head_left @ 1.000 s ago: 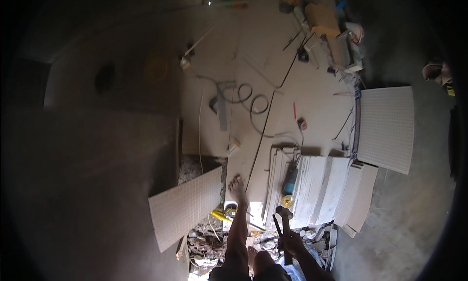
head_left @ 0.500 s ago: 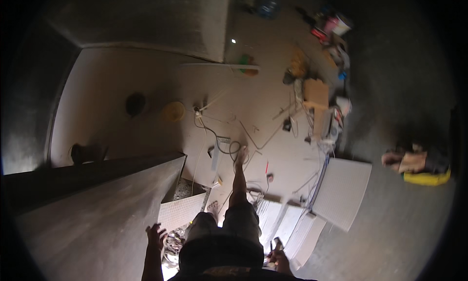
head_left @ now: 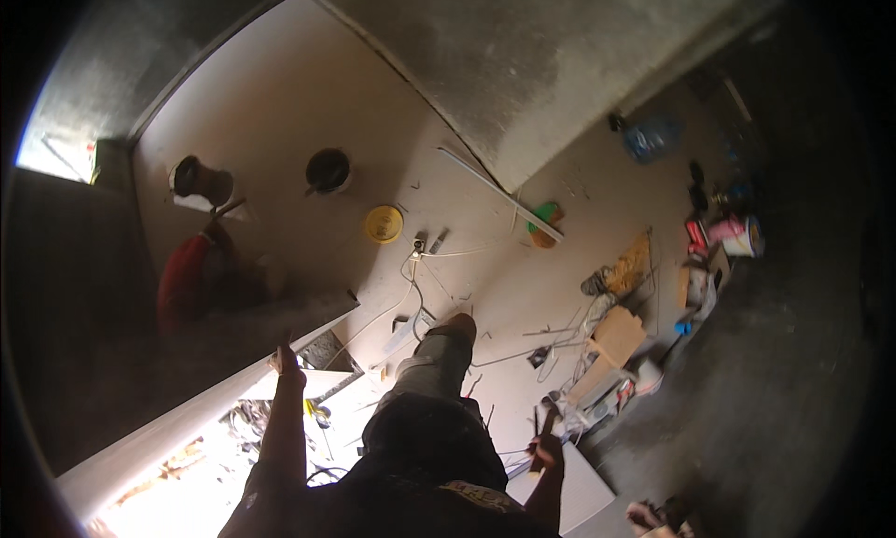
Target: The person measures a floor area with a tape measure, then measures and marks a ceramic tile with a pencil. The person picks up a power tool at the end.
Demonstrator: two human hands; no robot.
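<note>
My left hand (head_left: 288, 364) is stretched forward at the edge of the low grey wall (head_left: 215, 361), its fingers extended. It appears to rest against that edge and holds nothing I can see. At lower right, my right hand (head_left: 547, 450) is closed around a slim dark tool (head_left: 549, 417) that points away from me. Its kind is too blurred to tell. One foot (head_left: 458, 325) is forward on the dusty floor, next to a looped grey cable (head_left: 417, 307).
Behind the wall a person in red (head_left: 185, 275) bends near a cable spool (head_left: 200, 181). A black bucket (head_left: 328, 170), a yellow lid (head_left: 384, 224) and a long pale strip (head_left: 499, 194) lie ahead. Cardboard (head_left: 618, 336), bent rods and a water bottle (head_left: 651, 139) are to the right.
My view has swung to the left, and a person in red has come into sight. My left hand has reached forward to the wall edge. My right hand has risen, still gripping the tool.
</note>
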